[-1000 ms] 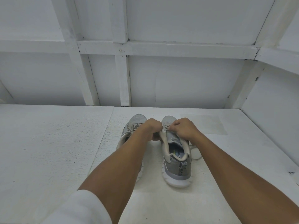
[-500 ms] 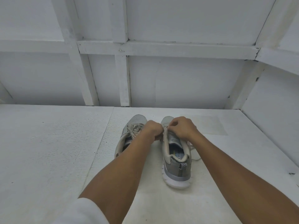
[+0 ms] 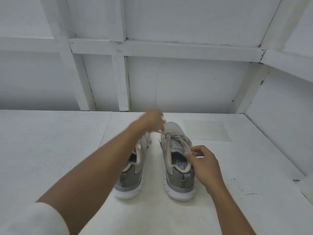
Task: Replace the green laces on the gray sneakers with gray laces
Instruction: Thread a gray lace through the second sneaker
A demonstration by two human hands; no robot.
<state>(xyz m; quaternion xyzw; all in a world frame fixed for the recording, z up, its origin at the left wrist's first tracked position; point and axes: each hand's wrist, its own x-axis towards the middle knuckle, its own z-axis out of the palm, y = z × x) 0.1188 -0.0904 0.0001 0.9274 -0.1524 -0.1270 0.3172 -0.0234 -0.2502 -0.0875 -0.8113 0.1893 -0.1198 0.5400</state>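
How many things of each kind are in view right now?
Gray sneakers: 2
Hands: 2
Lace: 1 plainly visible, in the right-side sneaker
Total: 5

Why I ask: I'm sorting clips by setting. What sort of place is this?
Probably a bare, purpose-built work booth: a white painted table, white panelled walls with framing battens, and gray sneakers set on it.

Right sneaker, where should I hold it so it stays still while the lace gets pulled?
On the right sneaker, probably pinch the collar rim near the top eyelets, coming from its outer right side, where the right hand pinches. The opening faces up, so that rim is exposed, and the left hand holds the lace stretched leftward.
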